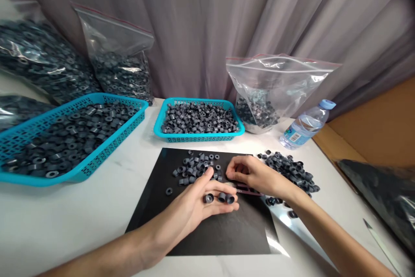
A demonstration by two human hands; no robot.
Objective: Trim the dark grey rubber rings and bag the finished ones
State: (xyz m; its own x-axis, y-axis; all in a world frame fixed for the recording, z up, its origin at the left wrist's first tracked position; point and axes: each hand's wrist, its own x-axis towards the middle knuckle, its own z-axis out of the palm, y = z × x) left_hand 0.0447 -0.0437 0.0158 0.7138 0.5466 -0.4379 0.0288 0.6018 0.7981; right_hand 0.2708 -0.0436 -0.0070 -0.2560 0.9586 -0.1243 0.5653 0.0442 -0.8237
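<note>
Resting loosely on the upturned left hand (pixel 195 202), three small, dark grey, hollow cylindrical pieces (pixel 221 197) are borne across its palm and fingers, which are held wide. The fingers of the right hand (pixel 248 173) are curled narrow beside a slim pinkish-purple strip (pixel 244 191) at the right of a black rectangular mat (pixel 220 229); whether anything is gripped cannot be told. A loose heap of grey rings (pixel 196 167) is spread on the mat's far part, and a darker pile (pixel 292 171) is seen to the right on the white tabletop (pixel 136 259). Farther off, a turquoise perforated plastic basket (pixel 199 138) is filled with similar pieces.
</note>
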